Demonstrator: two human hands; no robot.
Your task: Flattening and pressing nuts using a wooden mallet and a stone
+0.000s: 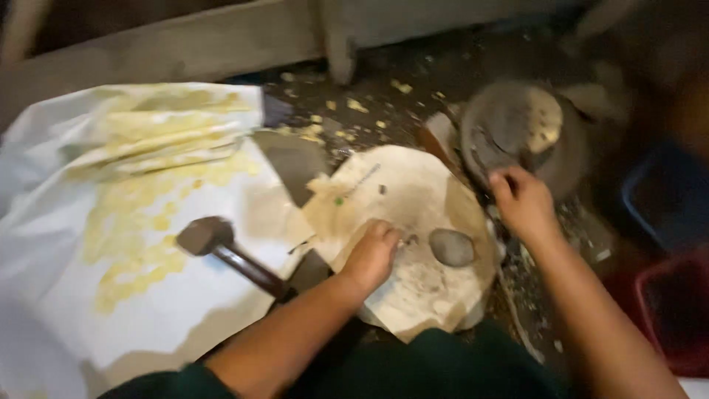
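Hammer [221, 247] on the white sheet [66, 310], well left of left hand [371, 256]. Left hand loosely curled, resting on pale round block [413, 199]; grey oval stone [452, 247] just right of it. Right hand [526, 201], fingers bent, touches dark round pan [517, 129]; grip unclear.

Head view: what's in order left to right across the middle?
White sheet → hammer → left hand → stone on the round block → right hand → blue bin
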